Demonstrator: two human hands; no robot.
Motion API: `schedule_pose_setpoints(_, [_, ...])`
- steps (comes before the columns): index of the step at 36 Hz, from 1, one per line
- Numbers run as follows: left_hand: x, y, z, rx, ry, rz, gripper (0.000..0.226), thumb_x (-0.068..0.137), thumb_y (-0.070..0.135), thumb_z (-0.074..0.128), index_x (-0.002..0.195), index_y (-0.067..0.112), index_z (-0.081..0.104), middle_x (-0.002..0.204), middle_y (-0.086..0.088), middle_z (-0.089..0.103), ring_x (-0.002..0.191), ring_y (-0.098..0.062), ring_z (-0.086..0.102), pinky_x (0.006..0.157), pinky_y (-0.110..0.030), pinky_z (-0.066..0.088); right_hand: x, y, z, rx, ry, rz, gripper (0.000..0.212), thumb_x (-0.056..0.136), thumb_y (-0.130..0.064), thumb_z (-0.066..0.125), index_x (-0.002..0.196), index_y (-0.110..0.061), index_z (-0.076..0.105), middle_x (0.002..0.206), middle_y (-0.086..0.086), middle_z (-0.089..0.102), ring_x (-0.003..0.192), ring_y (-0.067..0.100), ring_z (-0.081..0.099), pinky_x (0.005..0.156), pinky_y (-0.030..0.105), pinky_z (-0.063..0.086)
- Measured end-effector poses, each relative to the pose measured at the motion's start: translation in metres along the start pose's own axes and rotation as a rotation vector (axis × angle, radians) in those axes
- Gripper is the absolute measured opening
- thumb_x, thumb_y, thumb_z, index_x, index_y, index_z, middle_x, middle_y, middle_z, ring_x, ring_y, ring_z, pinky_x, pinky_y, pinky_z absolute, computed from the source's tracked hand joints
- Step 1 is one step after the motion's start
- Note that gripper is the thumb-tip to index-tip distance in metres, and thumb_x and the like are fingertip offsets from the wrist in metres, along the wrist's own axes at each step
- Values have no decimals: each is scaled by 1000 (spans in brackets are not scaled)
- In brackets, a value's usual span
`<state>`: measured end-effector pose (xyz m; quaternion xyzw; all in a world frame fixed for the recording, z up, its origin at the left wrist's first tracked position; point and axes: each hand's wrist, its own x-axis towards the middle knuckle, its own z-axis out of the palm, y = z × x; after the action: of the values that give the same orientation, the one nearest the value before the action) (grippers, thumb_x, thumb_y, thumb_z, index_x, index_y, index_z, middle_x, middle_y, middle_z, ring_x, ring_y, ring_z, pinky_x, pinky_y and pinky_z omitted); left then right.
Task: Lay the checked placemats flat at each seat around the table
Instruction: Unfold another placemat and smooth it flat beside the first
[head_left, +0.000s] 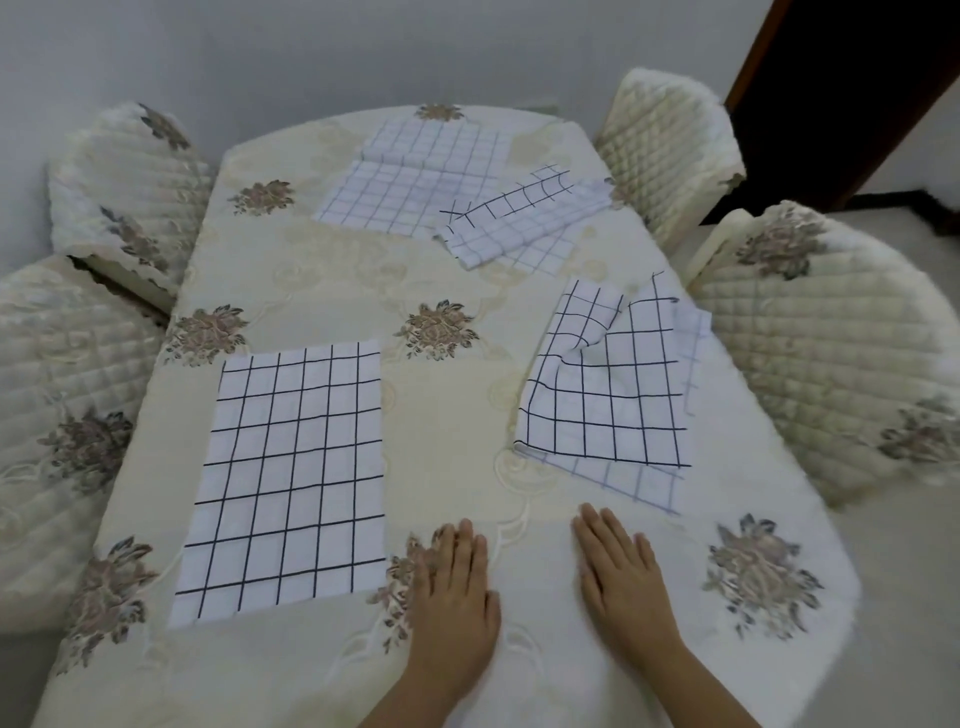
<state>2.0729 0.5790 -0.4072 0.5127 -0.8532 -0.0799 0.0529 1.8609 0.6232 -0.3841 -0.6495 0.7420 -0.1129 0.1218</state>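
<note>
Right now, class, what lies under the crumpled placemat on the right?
A paler placemat shows beneath the crumpled placemat at its near and right edges; the rest is covered.

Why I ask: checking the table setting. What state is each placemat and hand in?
Near-left placemat: flat.
Near-right placemat: rumpled, corner folded over, atop finer-checked mat.
Far placemat: spread, creased.
Far-right placemat: folded, crooked.
Left hand: open, flat on tablecloth.
Right hand: open, flat on tablecloth.

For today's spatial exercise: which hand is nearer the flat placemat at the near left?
Left. The left hand rests just right of the flat placemat; the right hand lies farther right.
</note>
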Motion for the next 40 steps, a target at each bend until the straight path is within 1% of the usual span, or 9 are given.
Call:
schedule_pose_setpoints(4, [5,23,-2,-60,-51,-69,63,79,38,39,134,8,36,157,-11,-8,145,-29,-6,112,-48,5,17,5,-10,201,153,73,32,79,-12,47,107,-13,64,117,2,63,108,19,56,87,27,40])
schedule_pose_setpoints(7, [16,41,-2,-21,-22,-76,60,79,37,38,133,10,36,157,-10,-6,145,-27,-7,111,-45,2,40,10,-33,449,200,294,18,88,-2,50,101,-6,61,100,1,54,94,23,57,73,24,38])
schedule_pose_setpoints(12, [44,67,-16,-64,-165,-49,45,73,32,36,114,18,46,128,-9,59,127,-30,44,85,-48,53,80,32,-63,493,315,560,29,91,-8,50,118,-1,53,122,14,45,103,29,52,80,33,40])
schedule_pose_setpoints(16, [61,81,-26,-119,-256,-72,39,67,28,34,100,23,55,113,-2,68,105,-21,66,72,-39,58,101,52,-75,473,261,726,41,89,-14,55,125,2,46,129,21,40,114,37,44,86,40,41])
schedule_pose_setpoints(19, [71,94,-39,-228,-302,-96,56,79,25,19,120,14,56,146,-8,39,138,-27,33,101,-57,37,111,64,-77,514,203,809,50,87,-19,60,129,2,42,132,22,39,117,39,44,93,44,40])
schedule_pose_setpoints(22, [80,104,-47,-325,-400,-142,45,95,18,28,139,15,37,157,0,10,146,-17,0,115,-51,13,119,72,-80,528,155,815,50,86,-22,62,127,1,44,130,21,44,117,38,45,94,44,41])
schedule_pose_setpoints(28, [89,110,-46,-433,-331,-206,49,92,20,33,140,15,36,154,-3,22,144,-14,13,117,-37,18,126,78,-85,560,45,809,16,88,-20,55,81,-6,53,87,15,57,84,32,55,70,36,43])
schedule_pose_setpoints(31, [92,111,-50,-458,-281,-251,52,93,14,41,143,15,30,154,-2,20,141,-12,19,114,-25,18,127,71,-87,692,64,759,36,89,-14,51,60,-14,30,61,3,33,55,18,31,52,31,23])
schedule_pose_setpoints(40, [111,109,-76,-274,-168,-269,75,91,40,47,149,17,5,158,-1,-2,145,-17,0,117,-37,10,134,25,-132,1148,-58,666,9,88,-16,52,85,-10,46,85,9,45,79,23,44,82,41,47])
